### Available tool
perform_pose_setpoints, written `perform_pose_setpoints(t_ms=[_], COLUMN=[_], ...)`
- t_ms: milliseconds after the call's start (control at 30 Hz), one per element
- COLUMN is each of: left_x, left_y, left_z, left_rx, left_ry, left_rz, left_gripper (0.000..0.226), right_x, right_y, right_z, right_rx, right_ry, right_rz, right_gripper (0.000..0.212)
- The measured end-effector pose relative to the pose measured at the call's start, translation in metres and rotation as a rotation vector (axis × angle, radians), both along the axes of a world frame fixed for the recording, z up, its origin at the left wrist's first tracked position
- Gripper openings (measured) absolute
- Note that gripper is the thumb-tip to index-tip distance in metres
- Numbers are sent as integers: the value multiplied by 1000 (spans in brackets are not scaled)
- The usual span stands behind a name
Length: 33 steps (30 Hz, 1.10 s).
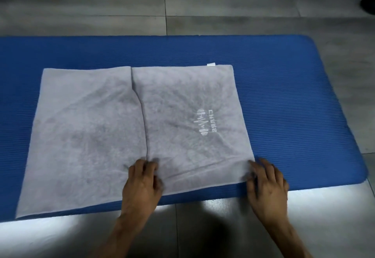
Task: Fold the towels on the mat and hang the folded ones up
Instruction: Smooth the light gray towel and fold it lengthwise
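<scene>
Towel (113, 127), grey, flat on blue mat (294, 99), right part folded over; left hand (143, 180) pinches flap corner at 6 o'clock, right hand (267, 182) pinches corner at 4 o'clock

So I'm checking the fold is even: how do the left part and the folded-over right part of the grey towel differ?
The left part lies single and plain; the right part is a flap doubled over, with a white logo and a small tag at its far edge. Both hands grip the right part's near edge, left hand by the flap edge, right hand at the corner; the left part is untouched. Both lie flat on the blue mat.
</scene>
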<state>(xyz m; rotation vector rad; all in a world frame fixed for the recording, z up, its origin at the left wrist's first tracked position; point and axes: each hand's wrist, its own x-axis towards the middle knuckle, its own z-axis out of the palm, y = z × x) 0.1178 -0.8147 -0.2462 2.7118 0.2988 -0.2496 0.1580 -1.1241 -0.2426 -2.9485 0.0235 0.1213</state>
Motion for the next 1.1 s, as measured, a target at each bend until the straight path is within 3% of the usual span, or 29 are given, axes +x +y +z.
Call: perform_pose_setpoints(t_ms=[167,333,467,567,667,767,900,1000,1100], left_x=[-10,-17,-28,-33,-32,-34,-41,-42,-42], left_y=[2,-2,0,2,3,4,10,14,18], left_z=[-5,-7,-13,-17,-17,-17,-19,-19,-16], left_rx=[46,-4,-55,-64,-34,-24,-15,46,15], left_ry=[-14,-44,-78,-91,-108,-163,-126,-74,-106], left_rz=[-22,88,183,155,179,212,238,184,164], left_gripper=[46,56,50,51,51,50,64,57,37], right_x=[99,213,269,284,279,264,249,250,253], right_y=[45,97,112,116,153,215,312,360,373], right_z=[12,0,-14,-19,-12,-6,4,10,13], right_rx=[162,186,-60,-236,-253,61,748,895,1037], right_ry=[-43,87,255,208,73,-77,372,576,599], right_rz=[111,284,356,259,179,339,223,147,44], right_gripper=[54,66,71,61,58,58,45,37,4])
